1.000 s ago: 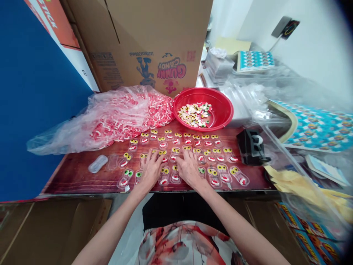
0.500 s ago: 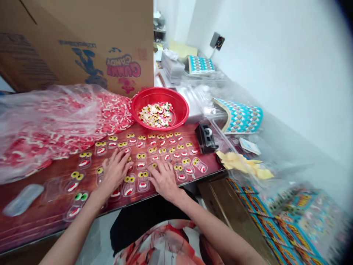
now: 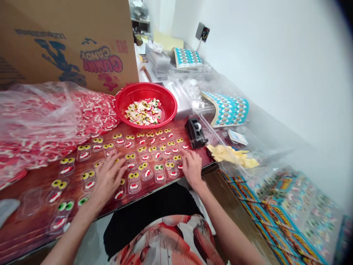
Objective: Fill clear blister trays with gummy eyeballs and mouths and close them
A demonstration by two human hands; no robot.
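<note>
Since half a second ago the right hand [image 3: 192,167] has shifted from the middle rows to the candy trays [image 3: 154,154] at the table's [image 3: 33,235] right edge. Both hands lie spread flat on filled trays, the left hand [image 3: 106,178] staying mid-left; pressing apparently progresses rightward.

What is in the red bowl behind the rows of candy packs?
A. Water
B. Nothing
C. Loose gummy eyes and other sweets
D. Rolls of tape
C: the red bowl holds a heap of loose gummies, many of them yellow eye shapes.
</note>
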